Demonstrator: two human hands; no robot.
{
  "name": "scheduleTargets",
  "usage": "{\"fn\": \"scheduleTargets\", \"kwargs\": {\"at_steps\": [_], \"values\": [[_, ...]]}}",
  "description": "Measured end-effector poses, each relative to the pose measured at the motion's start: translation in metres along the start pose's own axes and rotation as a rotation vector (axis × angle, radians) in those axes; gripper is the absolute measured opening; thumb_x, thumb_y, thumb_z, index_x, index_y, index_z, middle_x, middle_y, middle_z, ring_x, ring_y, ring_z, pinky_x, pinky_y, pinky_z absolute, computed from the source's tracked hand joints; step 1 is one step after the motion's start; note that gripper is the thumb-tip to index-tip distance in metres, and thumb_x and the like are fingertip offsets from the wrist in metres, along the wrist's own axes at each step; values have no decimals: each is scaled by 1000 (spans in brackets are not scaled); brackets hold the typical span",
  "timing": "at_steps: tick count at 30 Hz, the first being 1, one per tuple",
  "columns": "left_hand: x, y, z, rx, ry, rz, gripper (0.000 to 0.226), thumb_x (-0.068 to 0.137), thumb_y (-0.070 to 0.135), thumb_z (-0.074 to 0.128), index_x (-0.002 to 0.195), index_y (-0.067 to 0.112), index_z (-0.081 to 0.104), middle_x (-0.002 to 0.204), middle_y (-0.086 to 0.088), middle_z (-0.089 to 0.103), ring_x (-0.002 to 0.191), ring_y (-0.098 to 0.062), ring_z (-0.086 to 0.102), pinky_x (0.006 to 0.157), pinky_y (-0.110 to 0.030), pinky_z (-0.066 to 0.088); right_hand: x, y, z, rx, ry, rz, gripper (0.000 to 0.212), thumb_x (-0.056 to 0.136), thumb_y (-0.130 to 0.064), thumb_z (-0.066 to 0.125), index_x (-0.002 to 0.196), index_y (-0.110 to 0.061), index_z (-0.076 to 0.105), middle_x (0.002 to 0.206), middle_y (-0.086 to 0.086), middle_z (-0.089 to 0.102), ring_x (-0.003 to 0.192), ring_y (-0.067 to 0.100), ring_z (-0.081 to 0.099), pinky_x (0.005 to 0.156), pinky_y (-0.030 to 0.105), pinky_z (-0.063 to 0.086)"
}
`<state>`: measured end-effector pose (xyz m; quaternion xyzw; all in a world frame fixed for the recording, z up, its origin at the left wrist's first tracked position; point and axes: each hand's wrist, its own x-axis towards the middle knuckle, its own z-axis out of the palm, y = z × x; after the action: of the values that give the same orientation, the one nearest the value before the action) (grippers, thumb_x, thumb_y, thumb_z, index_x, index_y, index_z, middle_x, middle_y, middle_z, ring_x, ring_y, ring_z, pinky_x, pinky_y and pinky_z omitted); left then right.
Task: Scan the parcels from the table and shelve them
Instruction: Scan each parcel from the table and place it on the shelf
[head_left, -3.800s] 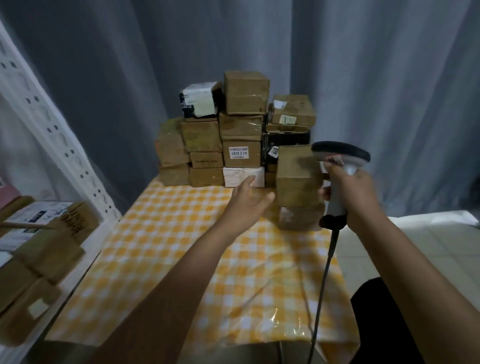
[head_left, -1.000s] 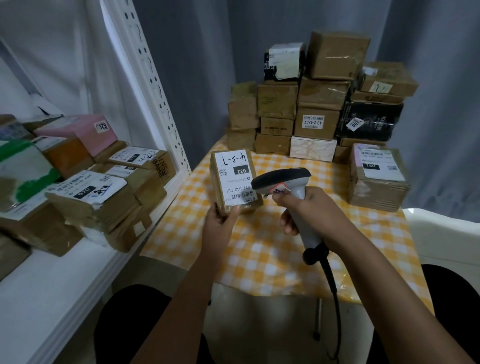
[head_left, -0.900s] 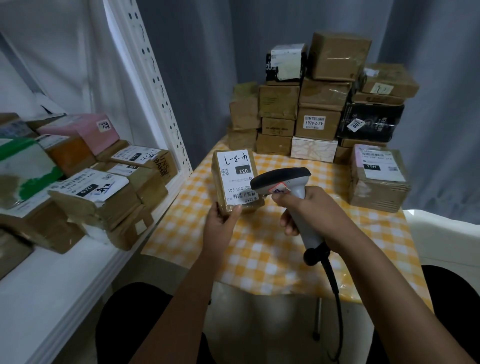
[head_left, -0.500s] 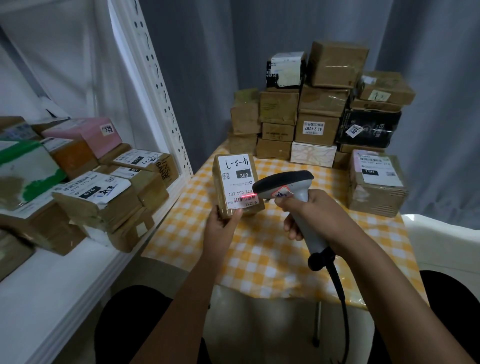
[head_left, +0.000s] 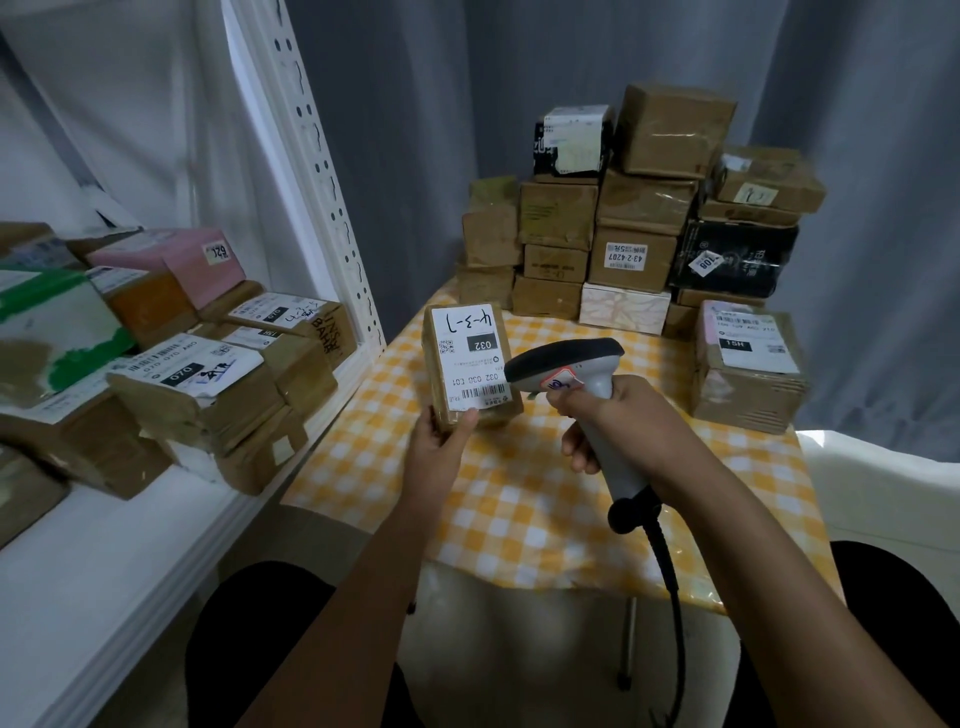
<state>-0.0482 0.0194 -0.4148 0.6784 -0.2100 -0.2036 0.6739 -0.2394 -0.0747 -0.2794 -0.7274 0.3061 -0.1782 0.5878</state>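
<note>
The left hand grips a labelled parcel from below, raised above the checked table. The right hand clasps a scanner aimed at its label; grey curtains hang behind.

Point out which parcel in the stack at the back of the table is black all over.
The black parcel on the stack's right side, bearing a small tilted white sticker. Its neighbours are brown cardboard, apart from one black box mostly covered by a white label and a pale patterned box.
</note>
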Motion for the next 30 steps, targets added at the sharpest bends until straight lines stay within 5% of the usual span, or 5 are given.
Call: {"fn": "scheduleTargets", "kwargs": {"at_steps": [7,10,17,24,30], "values": [[-16,46,-26,-115,142,100,35,96,41,64,130,38,56,126,14,67,121,-7,62,104,-31,48,14,-16,16,42,97,-129,22,96,-28,64,90,-7,67,63,10,70,49,21,63,48,25,49],[-26,86,-52,-105,251,212,69,81,62,67,142,33,52,131,13,66,121,-8,63,104,-36,50,22,-32,33,82,138,-220,20,95,-25,65,88,-7,67,63,9,69,47,19,63,51,29,51],[-71,156,-158,-94,621,420,75,87,54,67,151,22,43,140,4,61,123,-7,61,97,-22,52,17,-59,116,-46,-161,-280,24,92,-29,69,87,-6,70,65,9,71,43,15,62,43,23,48],[-142,135,-294,-81,1003,290,73,86,67,61,145,25,49,138,5,61,115,-9,62,95,-28,49,0,-54,169,-144,-358,-310,22,93,-29,67,88,-8,70,70,10,74,50,20,67,57,35,59],[-155,111,-341,-70,993,100,54,92,66,56,128,26,59,116,5,68,107,-14,64,100,-33,50,-9,-52,187,-168,-401,-303,26,92,-32,69,79,-9,69,63,6,72,48,19,65,57,34,57]]}}
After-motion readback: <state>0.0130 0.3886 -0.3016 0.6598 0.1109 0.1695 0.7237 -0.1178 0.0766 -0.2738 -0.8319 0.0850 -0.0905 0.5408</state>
